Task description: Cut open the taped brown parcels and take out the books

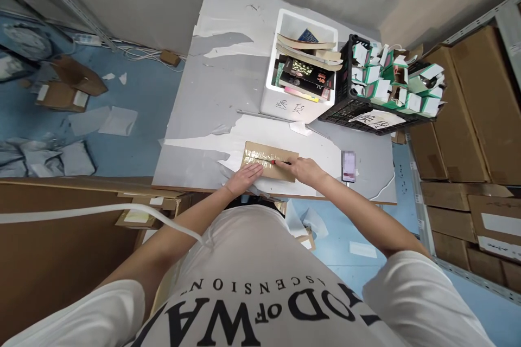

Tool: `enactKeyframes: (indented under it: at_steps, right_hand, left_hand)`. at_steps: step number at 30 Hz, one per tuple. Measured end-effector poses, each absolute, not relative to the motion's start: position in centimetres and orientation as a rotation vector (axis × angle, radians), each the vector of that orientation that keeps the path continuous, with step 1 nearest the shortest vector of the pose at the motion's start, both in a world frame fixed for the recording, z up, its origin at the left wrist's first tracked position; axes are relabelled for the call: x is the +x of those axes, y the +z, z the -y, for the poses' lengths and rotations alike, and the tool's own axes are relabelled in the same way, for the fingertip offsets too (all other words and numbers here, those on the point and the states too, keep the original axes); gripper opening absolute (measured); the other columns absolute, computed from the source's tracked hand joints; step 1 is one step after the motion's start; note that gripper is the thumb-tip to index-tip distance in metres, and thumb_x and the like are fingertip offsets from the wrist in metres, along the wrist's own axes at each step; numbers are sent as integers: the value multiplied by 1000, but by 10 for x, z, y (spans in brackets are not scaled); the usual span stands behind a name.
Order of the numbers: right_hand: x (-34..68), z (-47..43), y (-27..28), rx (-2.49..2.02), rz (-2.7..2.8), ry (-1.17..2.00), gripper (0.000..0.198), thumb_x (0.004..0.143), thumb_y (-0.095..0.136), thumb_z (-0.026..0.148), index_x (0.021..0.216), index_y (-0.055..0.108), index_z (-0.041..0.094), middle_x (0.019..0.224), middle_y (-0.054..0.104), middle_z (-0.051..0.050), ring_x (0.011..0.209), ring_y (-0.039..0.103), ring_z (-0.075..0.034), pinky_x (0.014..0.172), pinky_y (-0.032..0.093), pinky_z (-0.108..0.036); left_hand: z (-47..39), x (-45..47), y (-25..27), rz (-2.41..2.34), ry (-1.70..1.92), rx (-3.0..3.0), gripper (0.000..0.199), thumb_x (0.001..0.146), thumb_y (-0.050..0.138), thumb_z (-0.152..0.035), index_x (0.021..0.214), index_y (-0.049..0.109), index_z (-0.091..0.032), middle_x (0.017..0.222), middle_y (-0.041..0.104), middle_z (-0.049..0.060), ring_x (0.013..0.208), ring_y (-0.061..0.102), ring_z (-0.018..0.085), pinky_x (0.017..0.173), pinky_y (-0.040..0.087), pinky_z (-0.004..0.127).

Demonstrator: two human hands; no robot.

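Observation:
A flat brown cardboard box (280, 172) with shiny tape along its top lies near the front edge of the table. My left hand (247, 174) rests flat on the box's left front part, fingers stretched out. My right hand (304, 169) is closed round a slim red-and-black utility knife (273, 162) at the right side of the box. Its thin front end points left along the taped middle of the top. Whether the blade has gone into the tape is too small to tell.
Behind the box, a white foam bin (295, 105) holds several books. Beside it stands a black crate (345, 114) of small green-and-white boxes. A phone (349, 166) with a white cable lies to the right on the grey table (183, 119). Large cartons (468, 108) fill the right-hand shelf.

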State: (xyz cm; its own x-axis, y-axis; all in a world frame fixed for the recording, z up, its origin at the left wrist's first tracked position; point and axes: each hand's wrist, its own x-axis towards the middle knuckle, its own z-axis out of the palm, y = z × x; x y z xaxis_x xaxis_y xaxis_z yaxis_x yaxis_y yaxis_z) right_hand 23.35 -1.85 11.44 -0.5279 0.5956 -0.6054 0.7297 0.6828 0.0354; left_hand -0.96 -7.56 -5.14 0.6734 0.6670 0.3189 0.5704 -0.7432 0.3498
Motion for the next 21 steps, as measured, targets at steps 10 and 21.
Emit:
enactKeyframes:
  at_steps: [10, 21]
  right_hand:
    - [333, 51, 117, 1189, -2240, -311, 90, 74, 39, -4, 147, 18, 44, 107, 59, -8, 81, 61, -19, 65, 40, -28]
    - [371, 74, 111, 1412, -2315, -410, 82, 79, 38, -1, 147, 21, 41, 104, 60, -6, 83, 59, -19, 61, 41, -25]
  left_hand:
    - [77, -6, -42, -1055, 439, 2573, 47, 92, 31, -7, 135, 47, -13, 135, 54, 14, 134, 40, 22, 112, 33, 45]
    - [73, -8, -38, -1066, 432, 2598, 47, 89, 34, -5, 130, 53, -14, 132, 57, 13, 129, 48, 22, 109, 36, 42]
